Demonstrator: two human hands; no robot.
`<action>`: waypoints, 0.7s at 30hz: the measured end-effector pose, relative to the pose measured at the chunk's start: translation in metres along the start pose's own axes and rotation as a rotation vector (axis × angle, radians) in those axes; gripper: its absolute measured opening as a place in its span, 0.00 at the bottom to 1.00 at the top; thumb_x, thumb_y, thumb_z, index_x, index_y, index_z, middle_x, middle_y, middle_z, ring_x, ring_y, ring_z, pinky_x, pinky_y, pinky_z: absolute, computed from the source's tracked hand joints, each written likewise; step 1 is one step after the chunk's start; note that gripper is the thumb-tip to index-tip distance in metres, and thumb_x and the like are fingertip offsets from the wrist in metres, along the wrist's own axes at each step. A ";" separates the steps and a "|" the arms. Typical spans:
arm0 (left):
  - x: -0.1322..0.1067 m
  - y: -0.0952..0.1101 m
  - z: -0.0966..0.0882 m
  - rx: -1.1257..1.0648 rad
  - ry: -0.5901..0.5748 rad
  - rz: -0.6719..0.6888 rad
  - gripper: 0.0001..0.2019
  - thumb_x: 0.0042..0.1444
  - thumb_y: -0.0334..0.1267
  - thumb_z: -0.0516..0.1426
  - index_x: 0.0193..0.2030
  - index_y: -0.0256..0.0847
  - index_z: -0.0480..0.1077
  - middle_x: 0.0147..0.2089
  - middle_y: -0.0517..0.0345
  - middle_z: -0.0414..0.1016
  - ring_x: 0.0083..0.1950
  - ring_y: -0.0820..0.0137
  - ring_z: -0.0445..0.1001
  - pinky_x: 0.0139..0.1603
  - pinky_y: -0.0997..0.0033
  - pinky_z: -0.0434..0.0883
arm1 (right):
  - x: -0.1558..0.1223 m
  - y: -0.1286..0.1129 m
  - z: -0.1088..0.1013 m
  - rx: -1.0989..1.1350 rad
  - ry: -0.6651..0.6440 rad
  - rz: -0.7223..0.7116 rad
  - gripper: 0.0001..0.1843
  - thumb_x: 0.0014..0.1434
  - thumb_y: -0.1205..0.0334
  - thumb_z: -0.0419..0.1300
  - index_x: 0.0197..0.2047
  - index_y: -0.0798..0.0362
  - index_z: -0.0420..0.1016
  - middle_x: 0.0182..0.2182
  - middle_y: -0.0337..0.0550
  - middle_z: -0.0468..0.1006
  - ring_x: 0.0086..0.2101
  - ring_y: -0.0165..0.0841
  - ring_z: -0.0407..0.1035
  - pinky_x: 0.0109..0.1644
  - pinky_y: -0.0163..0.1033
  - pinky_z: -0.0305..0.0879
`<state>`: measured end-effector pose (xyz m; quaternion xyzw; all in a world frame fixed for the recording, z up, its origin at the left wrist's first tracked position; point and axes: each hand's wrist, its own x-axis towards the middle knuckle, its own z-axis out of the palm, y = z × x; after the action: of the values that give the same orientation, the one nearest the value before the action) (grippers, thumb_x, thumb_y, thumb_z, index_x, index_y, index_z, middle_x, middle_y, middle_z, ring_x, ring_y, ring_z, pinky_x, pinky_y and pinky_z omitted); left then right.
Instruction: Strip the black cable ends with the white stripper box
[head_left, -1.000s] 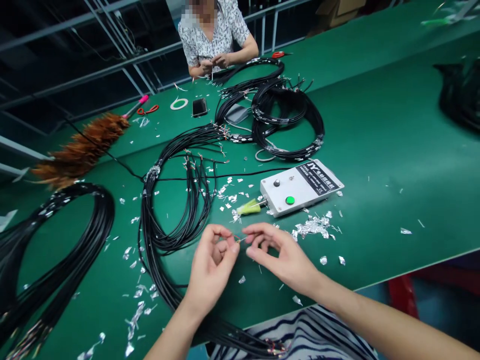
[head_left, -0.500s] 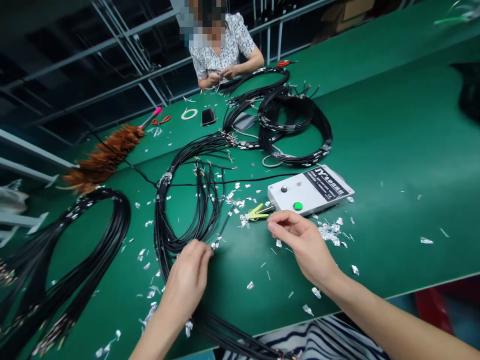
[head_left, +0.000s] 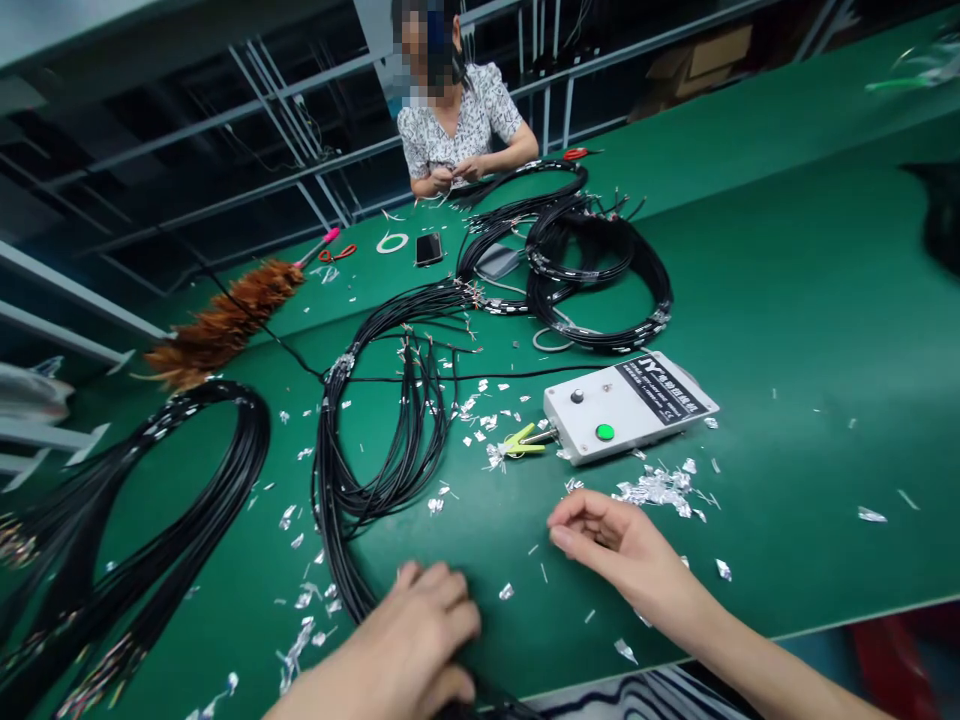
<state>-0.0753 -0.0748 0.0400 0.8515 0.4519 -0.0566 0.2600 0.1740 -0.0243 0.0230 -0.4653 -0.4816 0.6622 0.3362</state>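
Observation:
My left hand [head_left: 420,635] is low over the table's near edge, above black cables [head_left: 349,575]. It is slightly blurred, with bent fingers and the thumb apart; I see nothing held in it. To its right, my right hand [head_left: 619,550] hovers above the green tabletop, fingers curled and the thumb tip close to the index tip, nothing visible between them. Beyond it lies a grey box-shaped machine [head_left: 630,405] with a green button [head_left: 604,432] and black label. A yellow-green clip [head_left: 523,442] sits on its shaft end, with foil scraps beside it.
Coiled cable bundles [head_left: 259,440] lie left and at the back [head_left: 664,290]. Silvery foil scraps [head_left: 660,487] are scattered about. Farther off are a brown feather duster [head_left: 225,325], red scissors [head_left: 337,253], tape roll [head_left: 391,243] and phone [head_left: 429,249]. A co-worker [head_left: 465,130] sits opposite.
My left hand has let go of a thin black cable and moved down toward the near edge, its fingers loosening. My right hand has drawn back from the clip toward me. The view has tilted slightly.

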 end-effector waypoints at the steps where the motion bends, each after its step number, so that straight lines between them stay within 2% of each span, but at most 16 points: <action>1: -0.008 0.007 0.005 -0.023 -0.108 -0.008 0.06 0.50 0.32 0.62 0.32 0.42 0.69 0.35 0.57 0.73 0.38 0.62 0.70 0.42 0.64 0.61 | 0.001 0.001 0.001 0.002 -0.015 0.001 0.15 0.52 0.48 0.65 0.30 0.51 0.74 0.24 0.37 0.72 0.27 0.31 0.65 0.34 0.38 0.63; 3: -0.017 0.014 0.003 -0.112 -0.214 -0.077 0.07 0.51 0.27 0.60 0.29 0.41 0.66 0.34 0.58 0.73 0.39 0.64 0.70 0.44 0.64 0.62 | 0.002 0.003 0.003 0.002 -0.044 0.003 0.15 0.52 0.47 0.65 0.30 0.51 0.74 0.25 0.38 0.72 0.28 0.31 0.65 0.34 0.38 0.62; 7: -0.019 0.020 -0.027 -0.378 -0.189 -0.255 0.07 0.62 0.28 0.50 0.36 0.42 0.65 0.40 0.57 0.71 0.42 0.67 0.70 0.45 0.69 0.65 | 0.004 0.008 0.003 -0.005 -0.097 0.025 0.15 0.53 0.47 0.64 0.31 0.51 0.74 0.25 0.37 0.71 0.28 0.30 0.65 0.35 0.37 0.62; 10: -0.015 0.027 -0.042 -0.373 -0.278 -0.333 0.04 0.61 0.30 0.51 0.38 0.43 0.64 0.40 0.58 0.72 0.43 0.66 0.70 0.50 0.65 0.65 | 0.004 0.009 -0.001 0.020 -0.124 0.052 0.16 0.53 0.47 0.65 0.32 0.51 0.73 0.26 0.37 0.72 0.28 0.29 0.66 0.36 0.37 0.64; 12: -0.013 0.033 -0.042 -0.290 -0.349 -0.312 0.07 0.57 0.25 0.53 0.36 0.42 0.65 0.41 0.58 0.72 0.45 0.64 0.70 0.58 0.57 0.61 | 0.003 0.008 -0.004 0.040 -0.121 0.063 0.16 0.53 0.47 0.65 0.33 0.52 0.73 0.26 0.37 0.72 0.29 0.29 0.67 0.37 0.37 0.64; 14: -0.010 0.037 -0.039 -0.221 -0.389 -0.281 0.10 0.55 0.21 0.51 0.34 0.41 0.65 0.40 0.57 0.72 0.45 0.64 0.70 0.59 0.53 0.60 | 0.001 0.008 -0.007 0.048 -0.121 0.064 0.16 0.52 0.48 0.66 0.33 0.52 0.73 0.26 0.37 0.73 0.29 0.29 0.67 0.37 0.36 0.65; 21: -0.010 0.037 -0.029 -0.108 -0.331 -0.241 0.10 0.55 0.21 0.50 0.32 0.40 0.65 0.42 0.52 0.72 0.45 0.59 0.70 0.49 0.57 0.66 | -0.001 0.012 -0.008 0.074 -0.132 0.048 0.16 0.53 0.48 0.67 0.33 0.52 0.74 0.27 0.38 0.75 0.29 0.28 0.68 0.36 0.36 0.65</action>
<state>-0.0558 -0.0843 0.0828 0.7552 0.5039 -0.2020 0.3674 0.1823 -0.0263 0.0111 -0.4192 -0.4665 0.7168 0.3048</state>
